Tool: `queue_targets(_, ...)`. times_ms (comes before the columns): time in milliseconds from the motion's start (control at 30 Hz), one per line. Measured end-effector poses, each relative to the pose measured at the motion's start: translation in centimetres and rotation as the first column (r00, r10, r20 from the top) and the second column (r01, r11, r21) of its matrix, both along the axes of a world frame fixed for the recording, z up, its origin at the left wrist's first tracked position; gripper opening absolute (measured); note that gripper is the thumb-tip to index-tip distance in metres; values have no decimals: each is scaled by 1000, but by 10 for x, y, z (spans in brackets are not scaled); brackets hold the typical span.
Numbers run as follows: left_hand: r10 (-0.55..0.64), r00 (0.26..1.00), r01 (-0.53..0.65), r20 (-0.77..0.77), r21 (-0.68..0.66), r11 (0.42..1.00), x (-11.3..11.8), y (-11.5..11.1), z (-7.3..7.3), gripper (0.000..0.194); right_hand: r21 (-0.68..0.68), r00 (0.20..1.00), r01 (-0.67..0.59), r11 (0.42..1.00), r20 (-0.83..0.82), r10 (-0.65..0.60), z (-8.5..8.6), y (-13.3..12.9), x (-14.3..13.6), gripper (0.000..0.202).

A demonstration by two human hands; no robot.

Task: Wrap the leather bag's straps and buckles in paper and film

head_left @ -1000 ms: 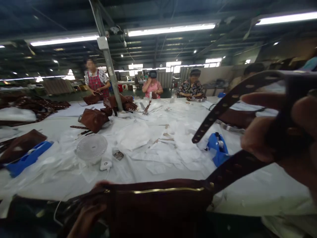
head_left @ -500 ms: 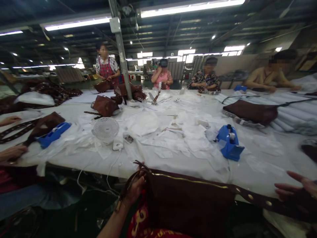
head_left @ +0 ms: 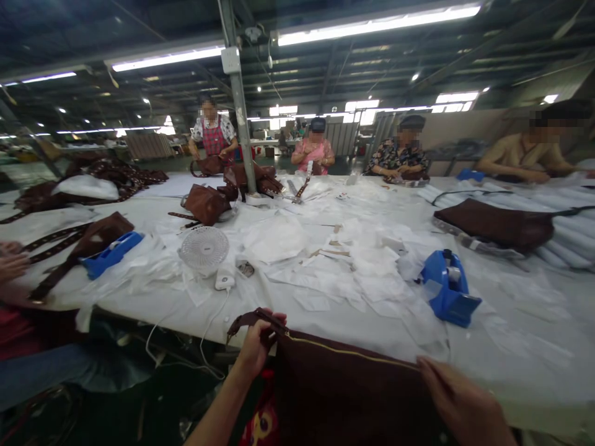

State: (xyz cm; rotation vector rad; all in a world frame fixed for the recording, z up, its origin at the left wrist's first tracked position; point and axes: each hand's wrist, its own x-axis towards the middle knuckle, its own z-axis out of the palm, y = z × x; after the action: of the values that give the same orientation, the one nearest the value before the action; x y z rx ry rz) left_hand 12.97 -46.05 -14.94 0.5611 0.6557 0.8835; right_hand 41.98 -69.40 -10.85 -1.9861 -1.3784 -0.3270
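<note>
A dark brown bag (head_left: 353, 390) with a gold zipper (head_left: 348, 352) along its top edge hangs at the near edge of the table. My left hand (head_left: 260, 344) is closed round its upper left corner, where a short strap (head_left: 244, 320) sticks out to the left. At the upper right corner, by the zipper's end, my right hand (head_left: 458, 393) grips the bag with thumb and fingers. The lower part of the bag runs out of view.
White sheets cover the table (head_left: 297, 310). On it are a white fan (head_left: 204, 248), a blue tape dispenser (head_left: 449, 288), another blue dispenser (head_left: 111, 254) and brown bags (head_left: 497, 226). Several people sit or stand round it; a neighbour's hands (head_left: 12, 260) show at left.
My right hand has come in from the far right, where its fingers were spread by the studded strap, and has taken hold of the bag's right corner. The view has shifted slightly.
</note>
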Motion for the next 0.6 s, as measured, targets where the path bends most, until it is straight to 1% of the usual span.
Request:
queue_targets(67, -4, 1000, 4, 2, 6, 1000, 4, -3, 5, 34, 36, 985, -136, 990, -105, 139, 11, 42, -38, 30)
queue_targets(100, -4, 1000, 4, 3, 13, 1000, 6, -5, 8, 32, 46, 958, -226, 973, -172, 231, 16, 65, -58, 28)
queue_targets(133, -5, 1000, 5, 4, 21, 1000, 8, -8, 10, 30, 24, 917, -310, 950, -255, 306, 20, 88, -77, 28)
queue_targets(200, -10, 1000, 10, 8, 38, 999, 10, -12, 13, 26, -12, 826, -445, 895, -391, 405, 23, 128, -111, 32)
queue_targets(267, -8, 1000, 8, 5, 44, 999, 11, -16, 11, 26, -76, 741, -580, 811, -463, 487, 19, 157, -135, 31)
queue_targets(333, -1, 1000, 2, -9, 20, 1000, 10, -17, 7, 32, -164, 702, -664, 730, -472, 533, 11, 176, -149, 31)
queue_targets(367, 0, 1000, 0, -17, 1, 1000, 10, -17, 5, 36, -201, 701, -679, 706, -463, 542, 7, 181, -152, 31)
queue_targets(400, -1, 1000, 1, -21, -19, 1000, 10, -17, 3, 39, -228, 707, -681, 696, -451, 544, 3, 184, -154, 30)
queue_targets(500, 13, 1000, -14, -22, -54, 998, 9, -15, 0, 41, -232, 713, -677, 698, -440, 546, -8, 188, -155, 28)
queue_targets(600, 61, 998, -61, 1, -94, 994, 10, -14, 0, 38, -161, 701, -655, 738, -493, 515, -12, 190, -153, 28)
